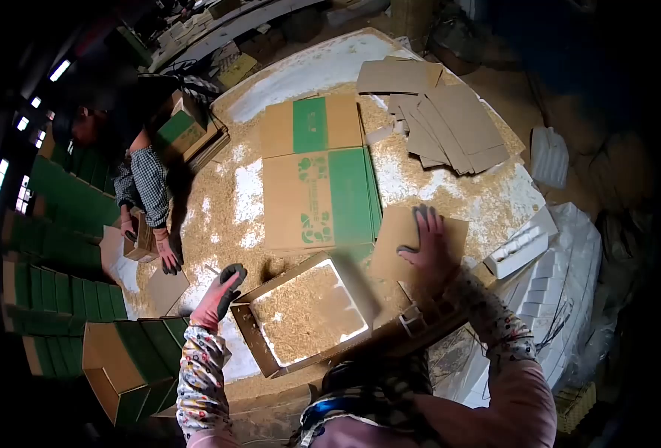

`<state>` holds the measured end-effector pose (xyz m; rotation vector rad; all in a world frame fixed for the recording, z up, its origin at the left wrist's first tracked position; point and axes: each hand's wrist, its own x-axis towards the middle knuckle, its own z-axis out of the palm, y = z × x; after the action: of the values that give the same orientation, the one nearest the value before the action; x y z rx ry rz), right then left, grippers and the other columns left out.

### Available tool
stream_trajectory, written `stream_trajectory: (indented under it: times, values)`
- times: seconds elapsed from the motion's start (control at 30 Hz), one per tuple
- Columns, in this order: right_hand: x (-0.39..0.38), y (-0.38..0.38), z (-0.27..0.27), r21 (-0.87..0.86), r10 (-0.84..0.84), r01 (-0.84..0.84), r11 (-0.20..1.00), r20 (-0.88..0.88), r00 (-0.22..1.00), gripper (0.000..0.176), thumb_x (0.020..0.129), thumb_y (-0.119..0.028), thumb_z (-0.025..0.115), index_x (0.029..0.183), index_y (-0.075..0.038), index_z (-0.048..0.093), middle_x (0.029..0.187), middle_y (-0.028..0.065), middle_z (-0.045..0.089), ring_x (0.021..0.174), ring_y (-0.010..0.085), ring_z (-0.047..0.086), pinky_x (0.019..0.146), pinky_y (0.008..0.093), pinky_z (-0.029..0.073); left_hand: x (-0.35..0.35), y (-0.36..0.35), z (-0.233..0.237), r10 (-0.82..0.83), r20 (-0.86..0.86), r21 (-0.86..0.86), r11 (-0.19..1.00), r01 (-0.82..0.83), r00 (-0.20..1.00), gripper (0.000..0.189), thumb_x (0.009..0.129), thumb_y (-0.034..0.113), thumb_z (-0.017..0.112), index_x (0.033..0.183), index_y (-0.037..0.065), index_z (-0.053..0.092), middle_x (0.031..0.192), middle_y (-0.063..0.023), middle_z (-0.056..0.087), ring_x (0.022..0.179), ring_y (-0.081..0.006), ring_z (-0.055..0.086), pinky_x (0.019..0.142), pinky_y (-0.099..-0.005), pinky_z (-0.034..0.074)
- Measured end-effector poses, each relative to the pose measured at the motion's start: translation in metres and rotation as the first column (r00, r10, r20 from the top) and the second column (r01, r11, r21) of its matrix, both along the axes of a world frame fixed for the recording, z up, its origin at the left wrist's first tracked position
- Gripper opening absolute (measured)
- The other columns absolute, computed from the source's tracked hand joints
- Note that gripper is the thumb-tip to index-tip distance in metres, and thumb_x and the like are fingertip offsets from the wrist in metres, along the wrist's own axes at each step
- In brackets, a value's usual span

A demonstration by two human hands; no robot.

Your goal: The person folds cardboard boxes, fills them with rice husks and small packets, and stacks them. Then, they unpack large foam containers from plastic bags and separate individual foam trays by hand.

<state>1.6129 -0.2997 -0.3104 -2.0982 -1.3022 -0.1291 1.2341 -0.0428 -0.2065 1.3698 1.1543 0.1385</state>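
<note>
My left hand (222, 295), in a pink glove with dark grey fingertips, is raised by the left corner of an open cardboard box (254, 340). Its fingers are curved with nothing visible in them. Wood shavings over white patches show inside the box walls. My right hand (429, 243), gloved alike, lies with fingers spread on a plain brown cardboard sheet (390, 243) to the right of the box. Just beyond the box, flattened green and brown printed cartons (297, 198) lie stacked.
Loose cardboard sheets (457, 123) are piled at the far right of the shavings-covered table (218, 201). A white tray-like piece (521, 250) lies at the right edge. At left, another person's gloved hands (168, 250) handle a small box (142, 246). Green cartons (132, 351) stand lower left.
</note>
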Motion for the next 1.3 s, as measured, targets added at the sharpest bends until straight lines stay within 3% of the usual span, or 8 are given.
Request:
stream_trajectory:
  times: [0.13, 0.3, 0.47, 0.63, 0.7, 0.83, 1.17, 1.3]
  values:
    - [0.071, 0.027, -0.056, -0.607, -0.025, -0.107, 0.787, -0.204, 0.979, 0.082, 0.062, -0.042, 0.076, 0.129, -0.004, 0.048, 0.121, 0.0212, 0.055, 0.113, 0.0397, 0.05, 0.098, 0.0431, 0.04, 0.065, 0.076, -0.066, -0.107, -0.144, 0.211, 0.968, 0.137, 0.984, 0.065, 0.087, 0.044, 0.063, 0.126, -0.006, 0.046, 0.111, -0.0083, 0.059, 0.101, -0.0158, 0.052, 0.087, -0.0281, 0.042]
    - [0.119, 0.04, 0.026, -0.344, 0.111, -0.281, 0.896, -0.438, 0.892, 0.029, 0.072, -0.016, 0.068, 0.098, -0.003, 0.066, 0.084, 0.0132, 0.068, 0.076, 0.0293, 0.065, 0.073, 0.0354, 0.05, 0.137, 0.141, -0.203, 0.08, 0.161, -0.132, 0.99, -0.059, 0.984, 0.068, 0.085, 0.045, 0.064, 0.127, -0.005, 0.047, 0.116, -0.0139, 0.06, 0.105, -0.0204, 0.058, 0.09, -0.0332, 0.046]
    - [0.153, 0.042, 0.068, -0.377, -0.198, -0.093, 0.922, -0.662, 0.723, 0.021, 0.075, -0.006, 0.065, 0.093, 0.005, 0.063, 0.069, 0.0021, 0.061, 0.063, 0.0065, 0.053, 0.059, 0.0249, 0.044, 0.21, 0.109, -0.085, 0.2, 0.519, -0.505, 0.856, 0.109, 0.831, 0.043, 0.095, 0.037, 0.052, 0.124, 0.004, 0.053, 0.105, -0.0049, 0.063, 0.092, -0.0142, 0.06, 0.08, -0.0276, 0.049]
    - [0.184, 0.021, 0.093, -0.427, -0.092, 0.074, 0.901, -0.024, 0.995, 0.035, 0.076, 0.001, 0.061, 0.111, -0.001, 0.061, 0.096, 0.0165, 0.066, 0.084, 0.0302, 0.064, 0.077, 0.0339, 0.048, 0.245, 0.127, -0.139, 0.303, 0.704, -0.659, 0.616, 0.432, 0.642, 0.045, 0.095, 0.029, 0.052, 0.13, 0.0, 0.048, 0.125, -0.0071, 0.057, 0.112, -0.0182, 0.054, 0.098, -0.0313, 0.04]
    - [0.173, 0.023, 0.103, -0.435, -0.131, 0.122, 0.892, 0.01, 0.991, 0.041, 0.075, 0.002, 0.063, 0.116, -0.003, 0.059, 0.103, 0.018, 0.064, 0.094, 0.0352, 0.06, 0.082, 0.0368, 0.047, 0.239, 0.133, -0.149, -0.326, 0.164, 0.135, 0.942, 0.307, 0.931, 0.042, 0.093, 0.024, 0.051, 0.127, 0.0, 0.049, 0.124, -0.0126, 0.058, 0.112, -0.0247, 0.056, 0.095, -0.0344, 0.043]
    - [0.149, 0.015, 0.113, -0.473, -0.134, 0.165, 0.866, 0.1, 0.986, 0.041, 0.074, 0.001, 0.066, 0.115, -0.003, 0.058, 0.101, 0.0212, 0.063, 0.094, 0.0365, 0.061, 0.078, 0.0399, 0.047, 0.202, 0.082, -0.171, -0.198, -0.776, 0.525, 0.321, 0.788, 0.598, 0.072, 0.079, 0.036, 0.067, 0.136, 0.006, 0.033, 0.101, -0.0204, 0.061, 0.096, -0.034, 0.059, 0.088, -0.0388, 0.046]
    - [0.034, 0.088, 0.171, 0.052, 0.009, 0.033, 0.998, -0.655, 0.756, 0.028, 0.077, -0.002, 0.064, 0.105, 0.001, 0.059, 0.09, 0.0169, 0.065, 0.079, 0.0359, 0.061, 0.075, 0.0303, 0.048, 0.108, 0.103, -0.151, -0.118, 0.017, 0.149, 0.982, 0.114, 0.993, 0.037, 0.078, 0.009, 0.066, 0.113, -0.001, 0.058, 0.093, -0.0065, 0.065, 0.083, -0.0156, 0.058, 0.078, -0.029, 0.046]
    - [-0.002, 0.163, 0.112, 0.031, 0.142, -0.138, 0.99, -0.176, 0.974, 0.03, 0.077, -0.019, 0.066, 0.102, -0.002, 0.062, 0.104, 0.0169, 0.06, 0.092, 0.0345, 0.058, 0.079, 0.0406, 0.048, 0.083, 0.056, -0.069, -0.071, 0.142, 0.55, 0.835, -0.019, 0.987, 0.044, 0.074, 0.009, 0.068, 0.115, 0.0, 0.055, 0.108, -0.0162, 0.063, 0.1, -0.0273, 0.061, 0.087, -0.0322, 0.047]
